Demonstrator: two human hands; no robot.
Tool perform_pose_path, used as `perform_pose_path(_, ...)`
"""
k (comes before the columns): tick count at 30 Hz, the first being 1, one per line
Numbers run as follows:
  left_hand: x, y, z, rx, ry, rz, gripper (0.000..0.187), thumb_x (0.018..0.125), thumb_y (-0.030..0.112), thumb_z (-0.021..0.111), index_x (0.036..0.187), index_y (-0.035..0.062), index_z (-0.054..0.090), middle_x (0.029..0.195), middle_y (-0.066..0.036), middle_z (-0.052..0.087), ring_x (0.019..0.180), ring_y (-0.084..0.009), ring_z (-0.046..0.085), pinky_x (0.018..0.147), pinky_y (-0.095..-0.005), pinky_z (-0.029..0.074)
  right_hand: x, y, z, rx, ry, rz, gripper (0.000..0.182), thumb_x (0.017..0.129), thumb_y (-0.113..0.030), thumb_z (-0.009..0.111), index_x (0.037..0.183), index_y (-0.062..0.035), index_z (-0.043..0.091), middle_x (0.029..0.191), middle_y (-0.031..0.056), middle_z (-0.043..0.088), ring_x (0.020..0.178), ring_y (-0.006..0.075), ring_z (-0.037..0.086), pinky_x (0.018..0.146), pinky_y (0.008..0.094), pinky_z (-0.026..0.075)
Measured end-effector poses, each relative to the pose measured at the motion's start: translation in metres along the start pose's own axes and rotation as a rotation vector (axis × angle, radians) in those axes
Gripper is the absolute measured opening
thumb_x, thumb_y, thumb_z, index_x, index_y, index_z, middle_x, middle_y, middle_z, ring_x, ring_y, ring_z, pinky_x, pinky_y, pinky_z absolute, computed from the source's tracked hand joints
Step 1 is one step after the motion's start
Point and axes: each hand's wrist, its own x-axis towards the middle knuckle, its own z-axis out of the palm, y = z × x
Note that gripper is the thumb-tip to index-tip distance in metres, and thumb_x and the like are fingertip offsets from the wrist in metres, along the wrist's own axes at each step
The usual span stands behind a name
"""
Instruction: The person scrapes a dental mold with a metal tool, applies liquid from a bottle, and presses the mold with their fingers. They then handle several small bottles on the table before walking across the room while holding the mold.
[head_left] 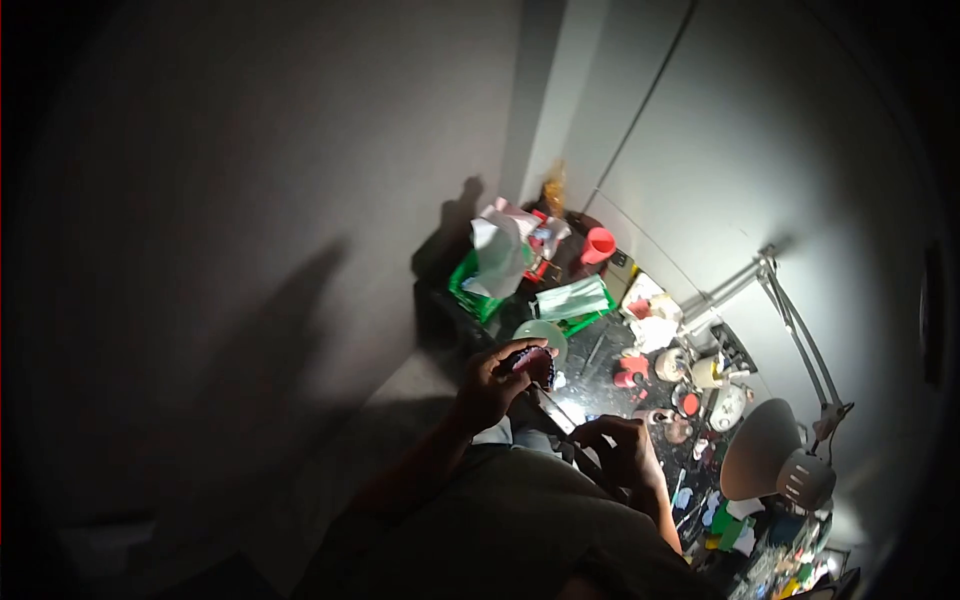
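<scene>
My left hand (487, 392) is closed around a small, rounded, dark-edged piece with a pinkish inside (533, 368). It looks like a dental mould or denture base, but its detail is too dim to be certain. From that piece a slim metal hand tool (556, 411) slants down to my right hand (618, 452), whose fingers are pinched on its near end. The tool's tip lies at or close to the lower edge of the piece. Behind my left fingers a pale round bowl (541, 333) is partly hidden.
A desk lamp (768, 455) on a jointed arm stands at the right. Green baskets (467, 283), a face mask (573, 298) and a red cup (598, 245) are at the back. Jars (671, 364), a red-filled dish (690, 403) and several small items crowd the dark tabletop (622, 345).
</scene>
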Motion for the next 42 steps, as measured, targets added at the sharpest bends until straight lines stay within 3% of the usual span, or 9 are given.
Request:
perform_pose_path(13,-0.099,0.039,-0.052,-0.013,0.596,0.259,0.039,0.100,0.005,0.061,0.136,-0.0073,0.056,0.123,-0.029,0.069,0.086,-0.0316,0.075,0.069,-0.0408,0.063,0.106,-0.015,0.010,0.295,-0.268,-0.189,0.010,0.084,0.005,0.077,0.093,0.0001,0.075,0.090,0.0098,0.077,0.084,0.0159,0.074,0.077,0.0314,0.056)
perform_pose_path(16,-0.130,0.035,-0.067,-0.010,0.791,0.268,0.038,0.100,0.007,0.062,0.135,-0.0075,0.056,0.122,-0.029,0.069,0.086,-0.0316,0.075,0.069,-0.0402,0.063,0.131,-0.026,0.035,0.834,-0.349,-0.114,0.010,0.082,0.007,0.074,0.092,0.0033,0.074,0.089,0.0122,0.074,0.085,0.0198,0.072,0.079,0.0330,0.056)
perform_pose_path(19,-0.159,0.041,-0.088,-0.153,0.906,0.274,0.042,0.101,0.013,0.066,0.136,-0.0069,0.057,0.121,-0.028,0.069,0.088,-0.0319,0.076,0.070,-0.0386,0.063,0.169,-0.032,0.066,0.436,-0.471,-0.191,0.009,0.084,0.007,0.070,0.093,0.0048,0.073,0.090,0.0131,0.074,0.084,0.0204,0.072,0.078,0.0330,0.056)
perform_pose_path(23,-0.203,0.058,-0.126,-0.208,1.157,0.378,0.040,0.100,0.010,0.065,0.136,-0.0062,0.057,0.120,-0.026,0.070,0.088,-0.0321,0.076,0.070,-0.0384,0.064,0.212,-0.087,0.142,0.092,-0.772,-0.372,0.006,0.089,0.001,0.072,0.093,0.0005,0.075,0.084,0.0084,0.075,0.082,0.0133,0.071,0.072,0.0310,0.056)
perform_pose_path(32,-0.354,0.107,-0.255,-0.187,1.606,0.643,0.045,0.094,-0.007,0.059,0.138,0.0038,0.057,0.110,-0.013,0.072,0.074,-0.0159,0.069,0.057,-0.0262,0.052,0.235,-0.231,0.373,0.441,-1.406,-0.548,0.003,0.095,0.005,0.063,0.093,0.0050,0.065,0.090,0.0122,0.069,0.086,0.0209,0.068,0.079,0.0377,0.057)
perform_pose_path(33,-0.370,0.118,-0.261,-0.125,1.610,0.657,0.046,0.093,-0.008,0.057,0.137,0.0047,0.058,0.107,-0.011,0.071,0.071,-0.0137,0.066,0.056,-0.0249,0.050,0.246,-0.265,0.402,0.038,-1.568,-0.732,0.006,0.096,0.008,0.059,0.092,0.0040,0.063,0.088,0.0119,0.068,0.082,0.0206,0.066,0.079,0.0374,0.056)
perform_pose_path(34,-0.386,0.123,-0.259,-0.080,1.624,0.654,0.048,0.092,-0.010,0.056,0.137,0.0056,0.058,0.104,-0.009,0.071,0.068,-0.0116,0.063,0.055,-0.0236,0.047,0.227,-0.279,0.420,0.233,-1.512,-0.476,0.011,0.099,-0.001,0.059,0.089,0.0023,0.063,0.079,0.0098,0.067,0.074,0.0186,0.063,0.072,0.0342,0.053)
perform_pose_path(37,-0.436,0.128,-0.262,-0.061,1.772,0.664,0.036,0.101,-0.001,0.059,0.137,0.0044,0.058,0.101,-0.008,0.070,0.066,-0.0110,0.061,0.054,-0.0261,0.049,0.202,-0.348,0.497,-0.026,-1.723,-0.843,0.031,0.103,-0.023,0.058,0.084,0.0008,0.062,0.069,0.0077,0.061,0.064,0.0163,0.059,0.063,0.0324,0.048)
perform_pose_path(42,-0.525,0.120,-0.242,-0.135,1.984,0.803,0.029,0.105,0.008,0.061,0.134,0.0039,0.059,0.092,-0.005,0.068,0.062,-0.0102,0.058,0.052,-0.0250,0.046,0.158,-0.419,0.612,-0.311,-2.034,-1.077,0.039,0.104,-0.030,0.059,0.076,-0.0021,0.062,0.065,0.0074,0.061,0.061,0.0134,0.056,0.060,0.0337,0.047)
